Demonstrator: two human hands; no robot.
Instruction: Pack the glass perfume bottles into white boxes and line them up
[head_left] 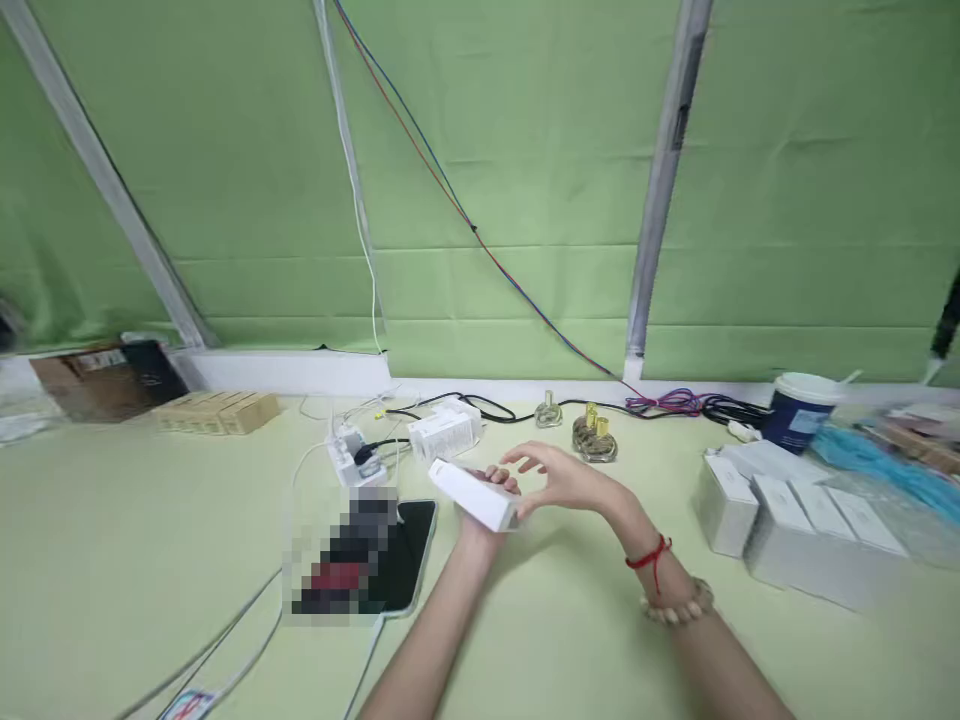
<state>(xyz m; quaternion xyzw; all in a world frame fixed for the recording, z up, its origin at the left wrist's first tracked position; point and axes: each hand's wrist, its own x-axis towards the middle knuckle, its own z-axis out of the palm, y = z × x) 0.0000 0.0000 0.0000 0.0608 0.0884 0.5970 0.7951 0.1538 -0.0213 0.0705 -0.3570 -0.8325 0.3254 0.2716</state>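
We see bright, even light from a source out of view, leaving only soft, faint shadows on the tabletop (pixel 187 520) beneath the hands (pixel 562 478). The held white box (pixel 472 493) looks pale, its fine detail washed out. Toward the edges we notice wide-angle stretch, with the wall poles (pixel 112 180) slanting and the blue plastic (pixel 870 462) smeared; coarse pixelation covers part of the dark-screened device (pixel 412 545)
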